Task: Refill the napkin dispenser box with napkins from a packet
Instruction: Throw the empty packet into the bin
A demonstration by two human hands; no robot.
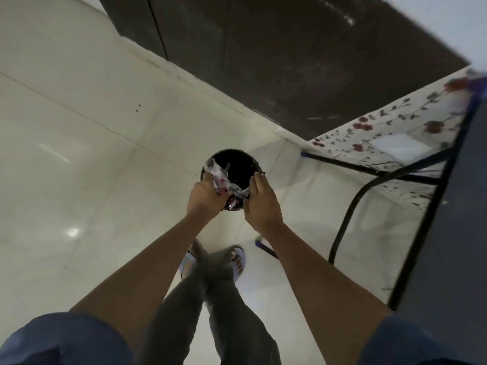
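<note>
A crumpled clear plastic packet wrapper with red print is stretched between both hands, right over the opening of a black round bin on the floor. My left hand grips the wrapper's left part. My right hand pinches its right end. No napkins and no dispenser box are in view.
A table with a flowered cloth and dark metal legs stands at the right, close to the bin. A dark wall or cabinet runs along the back. My feet in sandals stand on pale glossy floor tiles.
</note>
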